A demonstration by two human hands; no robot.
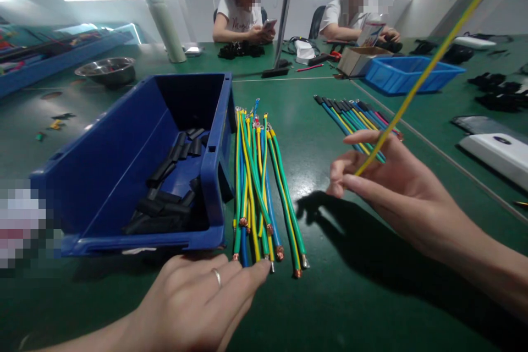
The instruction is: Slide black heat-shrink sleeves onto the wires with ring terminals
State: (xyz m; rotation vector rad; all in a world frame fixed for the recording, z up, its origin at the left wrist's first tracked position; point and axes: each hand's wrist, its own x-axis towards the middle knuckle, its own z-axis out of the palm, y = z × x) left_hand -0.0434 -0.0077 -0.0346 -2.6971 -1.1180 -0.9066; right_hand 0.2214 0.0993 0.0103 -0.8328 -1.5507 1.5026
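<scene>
My right hand (371,176) is raised over the table, its thumb and fingers pinched round the lower end of a long yellow-green wire (416,88). The wire slants up past the frame's top right. My left hand (202,297) lies low in front of the bundle, fingers stretched out, the index fingertip at the wire ends; its thumb is hidden. The bundle of short cables (251,176) is yellow-green and blue, with bare copper or metal near ends and lugs at the far ends. Beside it stands a dark blue bin (140,239) holding several black sleeve pieces (173,206).
Behind my right hand lies a row of cables with black sleeves (346,113). Farther back are a light blue tray (412,82), a cardboard box (355,60), a metal bowl (107,71) and a pale green bottle (167,30). Two people sit across the table, one holding a phone (269,25).
</scene>
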